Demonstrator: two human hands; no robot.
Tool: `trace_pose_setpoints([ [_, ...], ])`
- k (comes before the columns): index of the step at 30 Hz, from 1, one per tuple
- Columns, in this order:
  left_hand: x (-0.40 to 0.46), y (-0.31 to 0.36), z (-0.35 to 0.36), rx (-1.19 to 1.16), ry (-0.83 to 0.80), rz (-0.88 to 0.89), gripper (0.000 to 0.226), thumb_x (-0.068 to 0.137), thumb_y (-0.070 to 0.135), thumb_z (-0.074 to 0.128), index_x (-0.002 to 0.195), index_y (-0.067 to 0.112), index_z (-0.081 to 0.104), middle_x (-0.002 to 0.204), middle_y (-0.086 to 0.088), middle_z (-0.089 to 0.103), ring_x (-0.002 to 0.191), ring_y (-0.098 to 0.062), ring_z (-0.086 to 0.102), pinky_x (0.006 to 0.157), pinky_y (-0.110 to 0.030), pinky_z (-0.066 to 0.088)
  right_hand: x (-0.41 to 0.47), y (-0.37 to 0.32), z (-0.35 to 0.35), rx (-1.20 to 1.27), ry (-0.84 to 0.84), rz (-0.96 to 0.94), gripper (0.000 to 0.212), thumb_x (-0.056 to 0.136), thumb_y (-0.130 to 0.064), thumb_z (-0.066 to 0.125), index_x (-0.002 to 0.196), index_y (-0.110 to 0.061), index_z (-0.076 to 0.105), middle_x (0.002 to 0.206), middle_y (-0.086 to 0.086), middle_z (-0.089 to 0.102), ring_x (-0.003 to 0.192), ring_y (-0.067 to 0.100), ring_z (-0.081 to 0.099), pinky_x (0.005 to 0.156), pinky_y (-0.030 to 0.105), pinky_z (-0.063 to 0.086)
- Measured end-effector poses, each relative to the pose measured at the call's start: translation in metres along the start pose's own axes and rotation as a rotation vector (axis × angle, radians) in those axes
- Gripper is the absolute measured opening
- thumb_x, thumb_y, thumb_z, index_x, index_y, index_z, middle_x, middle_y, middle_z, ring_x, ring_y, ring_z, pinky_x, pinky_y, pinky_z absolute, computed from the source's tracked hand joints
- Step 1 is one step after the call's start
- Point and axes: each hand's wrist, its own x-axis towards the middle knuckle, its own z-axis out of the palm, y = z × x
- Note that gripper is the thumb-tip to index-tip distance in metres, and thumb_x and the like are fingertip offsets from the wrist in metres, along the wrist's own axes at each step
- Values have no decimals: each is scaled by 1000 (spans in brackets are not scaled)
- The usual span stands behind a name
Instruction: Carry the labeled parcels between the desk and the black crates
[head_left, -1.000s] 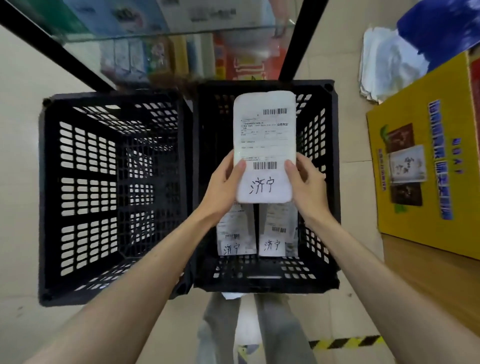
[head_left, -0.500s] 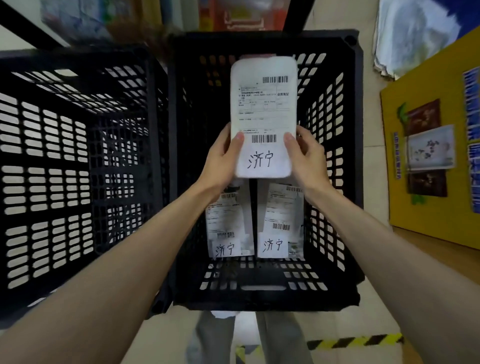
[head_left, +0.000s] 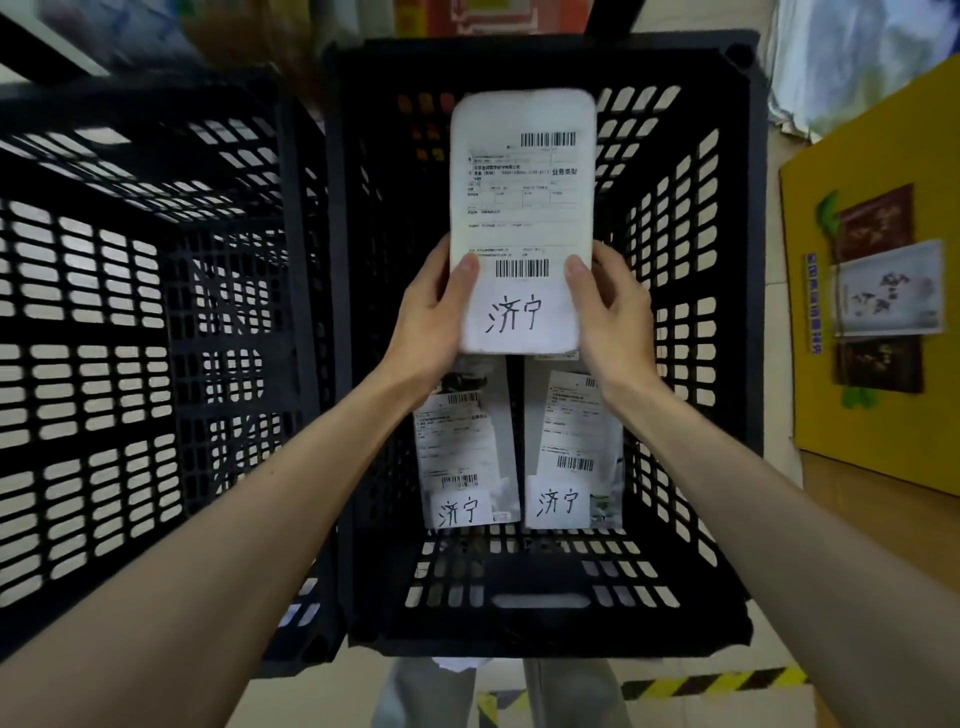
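Over the right-hand black crate (head_left: 727, 364), centre frame, the white parcel (head_left: 522, 218) runs lengthwise up the frame, its lower end pinched between left hand (head_left: 431, 322) and right hand (head_left: 610, 317), thumbs on top.

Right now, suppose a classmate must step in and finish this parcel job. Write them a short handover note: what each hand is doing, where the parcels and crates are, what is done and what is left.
Left hand grips the left edge of the white labeled parcel; right hand grips its right edge. The parcel is held label up above the right black crate.
Done: two labeled parcels, left one and right one, already lie side by side on that crate's floor, with the same handwritten mark as the held one.
The left black crate shows no parcels.
Left: probably lower the held parcel into the right crate and let go. The desk is out of view, so I cannot tell how many remain.
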Motion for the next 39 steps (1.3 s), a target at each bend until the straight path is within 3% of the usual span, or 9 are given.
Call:
trace_pose_setpoints([
  [6, 0, -2, 4, 3, 17, -19, 46, 109, 33, 44, 153, 21, 40, 130, 5, 68, 114, -8, 68, 98, -37, 57, 3, -3, 0, -22, -14, 23, 37, 105, -24, 50, 141, -16, 53, 117, -9, 68, 101, 0, 67, 81, 23, 58],
  [11, -15, -7, 5, -12, 5, -43, 50, 106, 39, 49, 154, 28, 38, 137, 6, 64, 122, -15, 65, 98, -58, 54, -12, -3, -6, -24, -18, 26, 39, 105, -24, 49, 144, -19, 50, 115, -16, 68, 99, -5, 66, 80, 22, 58],
  [15, -13, 5, 1, -8, -26, -18, 45, 109, 29, 46, 153, 23, 40, 135, 5, 66, 118, -12, 66, 98, -48, 57, -11, -8, -6, 11, -12, 15, 38, 105, -20, 49, 143, -13, 51, 121, -7, 68, 102, 0, 67, 78, 20, 56],
  [20, -8, 6, -9, 31, -30, -2, 46, 109, 28, 45, 154, 20, 40, 134, 6, 65, 117, -6, 66, 99, -30, 55, -10, -6, 4, 21, -24, 16, 37, 106, -21, 48, 142, -13, 52, 119, -9, 68, 103, -1, 67, 82, 23, 58],
  [27, 9, -14, -7, 14, 56, -77, 45, 111, 27, 40, 155, 22, 38, 125, 10, 66, 106, 1, 68, 80, -13, 54, 8, 12, 23, -20, -40, 55, 38, 105, -21, 49, 143, -15, 51, 118, -8, 67, 102, 2, 66, 82, 19, 57],
  [32, 21, -33, -1, -6, 195, -150, 41, 111, 26, 40, 151, 22, 44, 119, 5, 68, 94, 1, 68, 68, -10, 53, 21, 27, 36, -54, -56, 91, 38, 105, -21, 50, 143, -15, 50, 109, -12, 65, 88, -9, 63, 73, 14, 56],
  [37, 37, -53, -2, -45, 348, -192, 40, 109, 29, 43, 149, 26, 48, 124, 0, 70, 103, -13, 71, 88, -32, 61, 34, 46, 57, -94, -68, 91, 38, 105, -25, 50, 142, -15, 51, 116, -5, 66, 95, -3, 64, 83, 23, 59],
  [39, 41, -58, -1, -71, 401, -190, 40, 110, 26, 42, 149, 24, 48, 125, -3, 69, 104, -14, 71, 86, -30, 61, 37, 52, 65, -104, -55, 75, 38, 104, -28, 50, 140, -15, 52, 119, -4, 67, 100, 1, 65, 87, 27, 58],
])
